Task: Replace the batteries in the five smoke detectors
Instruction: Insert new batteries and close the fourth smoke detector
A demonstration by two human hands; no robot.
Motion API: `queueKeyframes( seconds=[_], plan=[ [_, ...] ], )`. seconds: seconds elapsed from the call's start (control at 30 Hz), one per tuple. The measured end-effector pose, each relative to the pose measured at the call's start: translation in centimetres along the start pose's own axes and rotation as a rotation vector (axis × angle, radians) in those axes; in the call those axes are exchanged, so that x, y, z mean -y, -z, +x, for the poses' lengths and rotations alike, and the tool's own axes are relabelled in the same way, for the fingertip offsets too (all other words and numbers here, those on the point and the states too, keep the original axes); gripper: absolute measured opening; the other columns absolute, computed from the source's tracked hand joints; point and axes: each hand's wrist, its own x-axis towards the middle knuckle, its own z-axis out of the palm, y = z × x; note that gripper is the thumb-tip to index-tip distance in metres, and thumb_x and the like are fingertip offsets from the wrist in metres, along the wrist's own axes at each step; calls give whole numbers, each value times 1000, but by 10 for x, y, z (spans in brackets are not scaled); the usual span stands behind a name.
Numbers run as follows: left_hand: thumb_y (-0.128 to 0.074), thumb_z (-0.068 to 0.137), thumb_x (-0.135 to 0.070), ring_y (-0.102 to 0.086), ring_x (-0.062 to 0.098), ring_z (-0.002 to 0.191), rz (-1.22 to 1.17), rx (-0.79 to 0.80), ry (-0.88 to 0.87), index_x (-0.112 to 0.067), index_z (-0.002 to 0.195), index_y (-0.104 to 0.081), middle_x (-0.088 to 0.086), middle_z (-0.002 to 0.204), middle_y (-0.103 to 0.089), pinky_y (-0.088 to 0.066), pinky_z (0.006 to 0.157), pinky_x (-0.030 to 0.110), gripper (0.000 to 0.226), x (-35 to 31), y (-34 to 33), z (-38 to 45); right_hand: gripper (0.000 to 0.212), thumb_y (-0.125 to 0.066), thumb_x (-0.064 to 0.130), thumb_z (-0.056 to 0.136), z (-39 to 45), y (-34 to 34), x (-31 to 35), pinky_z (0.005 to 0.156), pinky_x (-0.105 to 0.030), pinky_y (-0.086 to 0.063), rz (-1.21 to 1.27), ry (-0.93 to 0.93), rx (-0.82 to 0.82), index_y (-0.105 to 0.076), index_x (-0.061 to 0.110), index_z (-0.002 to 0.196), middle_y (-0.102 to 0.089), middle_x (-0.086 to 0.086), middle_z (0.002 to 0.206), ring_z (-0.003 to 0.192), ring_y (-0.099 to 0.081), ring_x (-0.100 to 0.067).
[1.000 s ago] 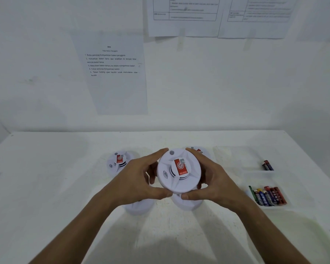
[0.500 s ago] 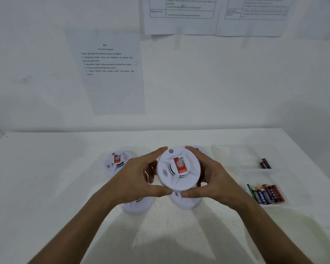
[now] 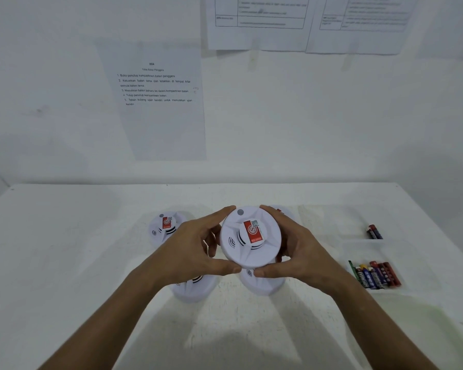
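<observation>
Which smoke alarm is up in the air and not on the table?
The held smoke detector in the middle. The left hand and right hand grip its rim, while the other detectors sit on the table.

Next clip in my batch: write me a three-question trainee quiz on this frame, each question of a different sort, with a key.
1. True or false: both hands hold the same smoke detector.
2. Multiple choice: where do the two loose batteries lie? A) in the far tray compartment, B) under the left hand, C) on the wall sheet.
3. Fill in: the near tray compartment, close to the right hand, holds a row of ____.

Key: 1 true; 2 A; 3 batteries.
</observation>
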Motion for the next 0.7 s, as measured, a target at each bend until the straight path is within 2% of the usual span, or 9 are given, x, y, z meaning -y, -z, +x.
queueKeyframes(
  seconds=[0.13, 0.27, 0.43, 0.7],
  plan=[
    [-85, 68, -36, -52, 7, 65, -5, -7, 1, -45, 143, -35, -13, 102, -68, -51, 61, 17, 91, 0, 0, -1, 95, -89, 15, 65, 0, 0, 1, 92, -34, -57, 15, 11, 8, -40, 24, 146, -59, 10, 135, 123, -57, -19],
    [-86, 67, -33, -51, 7, 63, -30, -2, 8, -47, 143, -34, -9, 98, -68, -50, 61, 19, 93, 0, 1, -1, 96, -90, 5, 66, 1, 2, 2, 84, -25, -53, 44, 18, 27, -40, 21, 147, -59, 9, 135, 122, -58, -19],
    [-87, 67, -34, -50, 7, 62, -36, 0, 22, -47, 143, -34, -7, 98, -68, -51, 61, 20, 94, 2, 2, 1, 98, -90, 15, 64, 3, 2, 3, 86, -34, -58, 26, 10, 28, -39, 23, 147, -60, 8, 134, 121, -59, -21],
    [-86, 68, -32, -50, 4, 61, 1, -17, 22, -45, 143, -36, -15, 90, -65, -48, 60, 15, 92, -1, 3, 0, 95, -89, 15, 65, 5, 3, 4, 87, -38, -59, 19, 12, 38, -40, 23, 146, -59, 7, 135, 120, -58, -22]
  ],
)
